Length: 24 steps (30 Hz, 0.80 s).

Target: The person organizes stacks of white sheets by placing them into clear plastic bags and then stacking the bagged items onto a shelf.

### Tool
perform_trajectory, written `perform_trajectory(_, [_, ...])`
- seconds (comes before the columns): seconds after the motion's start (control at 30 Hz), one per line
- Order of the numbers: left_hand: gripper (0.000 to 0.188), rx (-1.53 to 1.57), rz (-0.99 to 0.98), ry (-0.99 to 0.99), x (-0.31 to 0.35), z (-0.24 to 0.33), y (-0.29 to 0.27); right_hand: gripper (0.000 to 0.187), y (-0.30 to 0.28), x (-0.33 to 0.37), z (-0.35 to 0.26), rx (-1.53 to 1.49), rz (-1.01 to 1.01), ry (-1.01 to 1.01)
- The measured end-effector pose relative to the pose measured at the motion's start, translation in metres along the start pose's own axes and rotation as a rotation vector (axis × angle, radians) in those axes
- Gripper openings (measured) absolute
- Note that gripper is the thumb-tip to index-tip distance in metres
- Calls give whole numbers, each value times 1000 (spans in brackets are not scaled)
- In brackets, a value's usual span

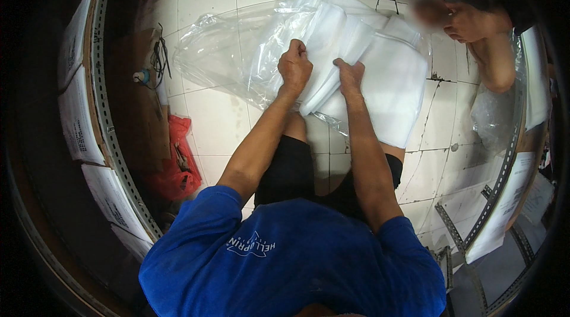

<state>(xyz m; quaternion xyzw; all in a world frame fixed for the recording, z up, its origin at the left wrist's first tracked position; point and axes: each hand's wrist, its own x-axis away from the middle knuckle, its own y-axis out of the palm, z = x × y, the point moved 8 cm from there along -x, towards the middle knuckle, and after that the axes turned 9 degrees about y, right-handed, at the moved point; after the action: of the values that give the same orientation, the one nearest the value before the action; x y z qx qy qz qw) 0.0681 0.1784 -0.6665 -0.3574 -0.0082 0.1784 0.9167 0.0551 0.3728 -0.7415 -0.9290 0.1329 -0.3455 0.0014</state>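
Note:
A stack of soft white folded sheets [395, 88] lies on the floor in front of me, partly inside a large clear plastic bag [217, 50]. One folded bundle of white sheets [332, 32] rests on top, slanting toward me. My left hand [295, 69] is closed at the bundle's left edge, against the plastic; what its curled fingers pinch is hidden. On the bundle's right side, my right hand [351, 76] grips the white sheets, thumb uppermost and fingers mostly hidden. The material could be cloth or thin foam; I cannot tell which.
Another person's hand [466, 22] and bent leg are at the upper right, close to the stack. Metal shelving with paper-wrapped packs [80, 118] stands left, more shelving right. A red plastic bag [178, 165], cardboard [142, 79] and a black cable [159, 59] lie at left.

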Motion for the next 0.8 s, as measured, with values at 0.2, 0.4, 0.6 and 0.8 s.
perform_trajectory(0.2, [41, 105, -234, 421, 26, 53, 12, 43, -25, 0, 12, -342, -112, 118])
perform_trajectory(0.4, [94, 14, -649, 109, 76, 68, 56, 58, -39, -8, 7, -75, -68, 170])
perform_trajectory(0.6, [53, 162, -268, -97, 51, -35, 68, 77, 21, 39, -31, 183, -520, 54])
perform_trajectory(0.8, [51, 529, -398, -581, 51, 43, 51, 65, -104, 76, -23, 382, 27, -525])
